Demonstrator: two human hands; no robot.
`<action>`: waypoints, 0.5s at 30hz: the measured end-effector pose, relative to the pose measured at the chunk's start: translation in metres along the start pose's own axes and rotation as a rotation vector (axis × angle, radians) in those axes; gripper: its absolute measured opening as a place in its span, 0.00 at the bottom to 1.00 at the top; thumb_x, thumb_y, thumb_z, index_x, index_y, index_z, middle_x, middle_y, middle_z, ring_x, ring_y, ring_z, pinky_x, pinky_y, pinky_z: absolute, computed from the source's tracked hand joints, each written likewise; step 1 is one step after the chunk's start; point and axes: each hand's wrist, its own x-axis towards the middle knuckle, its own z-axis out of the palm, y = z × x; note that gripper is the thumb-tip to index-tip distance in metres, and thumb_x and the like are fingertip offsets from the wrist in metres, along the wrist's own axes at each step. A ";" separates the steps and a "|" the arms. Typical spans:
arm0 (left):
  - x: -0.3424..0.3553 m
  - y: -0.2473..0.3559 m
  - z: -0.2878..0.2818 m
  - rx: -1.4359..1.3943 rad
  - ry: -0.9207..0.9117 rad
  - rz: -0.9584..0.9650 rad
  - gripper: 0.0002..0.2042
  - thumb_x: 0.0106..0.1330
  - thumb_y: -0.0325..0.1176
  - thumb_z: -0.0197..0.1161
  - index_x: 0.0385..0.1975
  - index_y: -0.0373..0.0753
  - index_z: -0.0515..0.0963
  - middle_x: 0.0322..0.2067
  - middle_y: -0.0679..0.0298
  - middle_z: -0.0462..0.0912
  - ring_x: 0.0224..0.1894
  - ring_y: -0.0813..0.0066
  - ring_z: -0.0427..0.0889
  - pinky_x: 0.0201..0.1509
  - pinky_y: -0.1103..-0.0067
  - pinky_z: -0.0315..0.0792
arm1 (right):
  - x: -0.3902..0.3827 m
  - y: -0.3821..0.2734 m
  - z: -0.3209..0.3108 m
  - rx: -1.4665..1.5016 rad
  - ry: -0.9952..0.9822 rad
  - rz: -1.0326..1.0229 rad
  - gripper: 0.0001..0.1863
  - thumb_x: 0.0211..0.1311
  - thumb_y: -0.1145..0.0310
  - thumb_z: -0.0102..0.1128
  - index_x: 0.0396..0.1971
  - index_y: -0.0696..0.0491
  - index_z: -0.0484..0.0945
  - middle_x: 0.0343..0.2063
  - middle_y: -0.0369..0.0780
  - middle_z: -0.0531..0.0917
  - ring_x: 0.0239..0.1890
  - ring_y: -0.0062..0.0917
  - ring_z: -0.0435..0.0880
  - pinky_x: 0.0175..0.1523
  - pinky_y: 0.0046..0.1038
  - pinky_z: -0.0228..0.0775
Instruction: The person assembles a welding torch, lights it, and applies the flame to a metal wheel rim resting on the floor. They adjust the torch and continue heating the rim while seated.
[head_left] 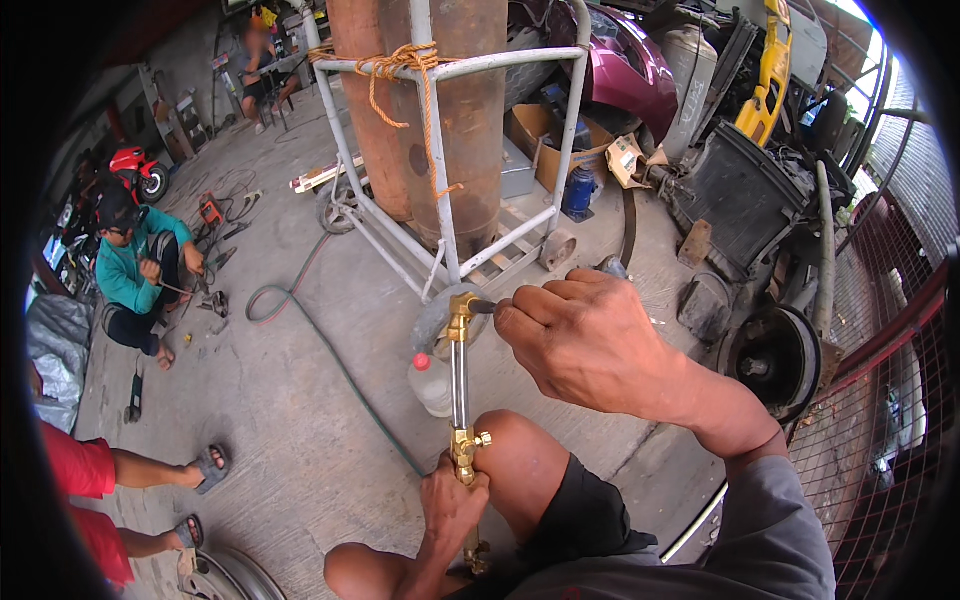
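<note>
Gripping the brass torch (461,385) near the middle of the head view, the left hand (455,505) has its fingers wrapped around the handle, while the right hand (600,345) has its fingers pinched on a dark piece (484,306) at the torch's far end. Just left of the torch stands a red-capped bottle (430,386); a pipe frame (515,62) around rusty tanks (475,150) blocks the far side, and a person in teal (140,265) crouches far left.
</note>
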 end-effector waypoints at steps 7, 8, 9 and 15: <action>0.002 -0.008 0.001 0.016 0.004 0.034 0.18 0.58 0.35 0.69 0.42 0.28 0.81 0.32 0.39 0.88 0.38 0.36 0.89 0.49 0.53 0.82 | -0.012 0.014 0.007 0.114 0.046 0.069 0.08 0.53 0.72 0.67 0.33 0.55 0.81 0.27 0.38 0.81 0.30 0.33 0.88 0.35 0.35 0.78; 0.000 -0.008 0.003 0.023 0.001 0.047 0.18 0.58 0.35 0.69 0.42 0.28 0.81 0.32 0.38 0.88 0.38 0.36 0.89 0.48 0.53 0.82 | -0.017 0.013 0.008 0.138 0.069 0.076 0.08 0.53 0.73 0.67 0.33 0.56 0.80 0.27 0.38 0.82 0.30 0.34 0.88 0.35 0.35 0.78; 0.000 -0.007 0.003 0.023 -0.002 0.033 0.18 0.58 0.36 0.68 0.42 0.27 0.81 0.32 0.38 0.88 0.38 0.35 0.89 0.48 0.53 0.82 | -0.017 0.012 0.008 0.108 0.065 0.060 0.08 0.53 0.72 0.67 0.33 0.56 0.81 0.27 0.38 0.82 0.30 0.34 0.88 0.35 0.35 0.78; -0.002 -0.004 0.005 0.074 0.029 0.047 0.19 0.58 0.36 0.67 0.44 0.28 0.80 0.32 0.37 0.88 0.38 0.35 0.88 0.49 0.53 0.82 | -0.008 0.006 0.001 -0.066 -0.073 -0.015 0.10 0.54 0.71 0.65 0.37 0.57 0.83 0.28 0.40 0.82 0.30 0.33 0.88 0.35 0.35 0.79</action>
